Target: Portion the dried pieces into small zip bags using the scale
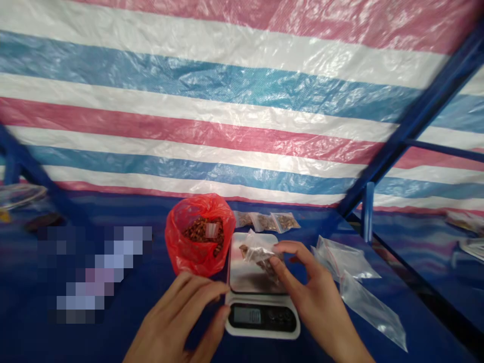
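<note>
A small digital kitchen scale (247,282) with a steel platform and a lit display stands on the blue table. My right hand (313,297) pinches a small clear bag of brown pieces (259,252) that rests on the platform. My left hand (181,317) lies by the scale's left edge, fingers stretched toward it and the thumb touching its front corner, holding nothing. Behind the left hand a red plastic bag (200,237) stands open, filled with brown pieces and a small clear cup.
Three filled small bags (268,221) lie behind the scale. Empty clear zip bags (351,272) lie to the right. A striped tarp (227,101) hangs at the back. A blue metal frame (408,126) slants at the right, near the table's edge.
</note>
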The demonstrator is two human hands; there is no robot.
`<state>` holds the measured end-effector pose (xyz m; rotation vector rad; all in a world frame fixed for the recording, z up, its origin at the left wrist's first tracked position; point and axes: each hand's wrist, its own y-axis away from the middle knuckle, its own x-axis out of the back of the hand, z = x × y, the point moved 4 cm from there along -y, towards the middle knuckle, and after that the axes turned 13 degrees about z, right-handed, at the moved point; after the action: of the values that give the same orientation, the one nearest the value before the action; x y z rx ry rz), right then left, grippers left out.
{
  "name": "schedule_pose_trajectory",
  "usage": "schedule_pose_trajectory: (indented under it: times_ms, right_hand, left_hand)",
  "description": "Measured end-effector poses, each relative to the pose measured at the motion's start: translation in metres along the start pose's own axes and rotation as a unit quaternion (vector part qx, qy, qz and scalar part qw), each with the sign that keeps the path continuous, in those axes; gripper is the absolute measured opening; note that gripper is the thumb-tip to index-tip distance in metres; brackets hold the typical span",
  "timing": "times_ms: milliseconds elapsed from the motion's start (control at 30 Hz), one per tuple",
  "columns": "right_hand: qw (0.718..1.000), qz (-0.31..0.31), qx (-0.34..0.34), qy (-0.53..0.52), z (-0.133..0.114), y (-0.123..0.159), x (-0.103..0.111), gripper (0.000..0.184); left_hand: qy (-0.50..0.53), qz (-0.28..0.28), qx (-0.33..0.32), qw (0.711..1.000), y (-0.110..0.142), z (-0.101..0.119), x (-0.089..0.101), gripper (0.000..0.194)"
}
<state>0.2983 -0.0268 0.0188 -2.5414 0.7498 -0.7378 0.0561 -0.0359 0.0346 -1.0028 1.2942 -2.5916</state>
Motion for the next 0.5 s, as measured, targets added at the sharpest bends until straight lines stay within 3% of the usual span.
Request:
schedule_pose_trajectory:
  times_ms: [133, 200, 333, 500]
  right_hand:
    - [0.998, -0.024, 0.021, -0.055, -0.026, 0.022, -0.006, 0.015]
    - [0.996, -0.026, 0.06, -0.062, -0.033, 0.031, -0.009, 0.01]
    - [0.994, -0.055, 0.087, -0.045, -0.034, 0.04, -0.013, 0.014]
    - [0.997, -0.051, -0.018, -0.062, -0.027, 0.027, -0.003, 0.026]
  left_hand:
    - [0.051, -0.034, 0.207, 0.976, -0.001, 0.009, -0.014, 0.018]
    - [0.069, -0.022, 0.259, 0.963, -0.006, 0.01, -0.015, 0.019]
    - [0.074, 0.018, 0.216, 0.973, -0.018, 0.011, -0.011, 0.02]
    - [0.076, 0.039, 0.14, 0.986, -0.022, 0.007, -0.014, 0.014]
